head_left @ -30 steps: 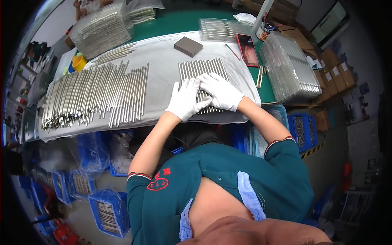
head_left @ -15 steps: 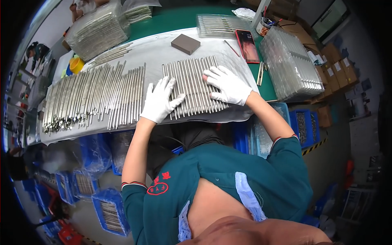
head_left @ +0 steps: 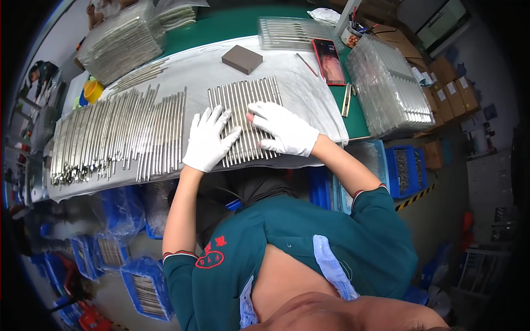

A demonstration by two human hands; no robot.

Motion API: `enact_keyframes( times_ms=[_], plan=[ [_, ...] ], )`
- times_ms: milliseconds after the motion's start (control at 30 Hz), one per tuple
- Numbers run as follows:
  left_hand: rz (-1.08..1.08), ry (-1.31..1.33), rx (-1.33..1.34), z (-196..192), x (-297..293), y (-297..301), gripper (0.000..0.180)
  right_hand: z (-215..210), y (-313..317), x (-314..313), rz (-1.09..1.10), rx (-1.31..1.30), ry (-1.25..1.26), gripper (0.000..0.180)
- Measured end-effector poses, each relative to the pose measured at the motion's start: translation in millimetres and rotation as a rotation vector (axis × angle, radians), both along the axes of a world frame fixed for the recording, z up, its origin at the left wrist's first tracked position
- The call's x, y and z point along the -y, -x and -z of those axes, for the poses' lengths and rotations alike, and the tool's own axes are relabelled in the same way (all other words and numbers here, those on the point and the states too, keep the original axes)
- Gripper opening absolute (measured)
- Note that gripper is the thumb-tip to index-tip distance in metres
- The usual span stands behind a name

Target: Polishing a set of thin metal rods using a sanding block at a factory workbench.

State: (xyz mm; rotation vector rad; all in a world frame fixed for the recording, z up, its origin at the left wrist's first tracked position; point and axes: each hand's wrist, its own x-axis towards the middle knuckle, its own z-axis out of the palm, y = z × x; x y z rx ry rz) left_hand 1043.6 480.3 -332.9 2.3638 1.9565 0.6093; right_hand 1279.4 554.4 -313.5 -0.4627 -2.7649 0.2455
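Observation:
Slender silvery metal rods (head_left: 236, 95) lie side by side in a flat row on the cloth before me. My left hand (head_left: 208, 139), white-gloved with fingers spread, rests at the row's left edge, thumb reaching over the rods. Over the right part of the row lies my right hand (head_left: 287, 129), also gloved, its fingers stretched out and one reddish fingertip bare. Neither hand grips a rod; the palms hide part of the row. To the left a larger, uneven bunch of similar rods (head_left: 124, 129) covers the cloth, several reaching down to its front edge.
A grey-brown block (head_left: 242, 59) sits behind the row. Farther back are a clear plastic tray (head_left: 295, 34), a red-edged phone (head_left: 329, 62) and stacked clear trays (head_left: 386, 83). A yellow cup (head_left: 93, 90) stands at left. Blue bins (head_left: 146, 289) hold rods below; another person is at far left.
My right hand has slid left, nearer my left hand. The row of rods between them has become narrower and more tightly packed. The whole view has shifted slightly.

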Motion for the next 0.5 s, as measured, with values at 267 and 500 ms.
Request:
enact_keyframes(
  times_ms=[267,500],
  plan=[
    [-0.017,-0.001,-0.01,-1.4,2.4,-0.2,0.059,5.0,-20.6,-2.5,0.165,0.114,-0.13,0.063],
    [-0.01,-0.023,-0.007,1.0,1.4,-0.3,0.059,4.8,-28.7,-4.0,0.198,0.129,-0.081,0.061]
  ],
)
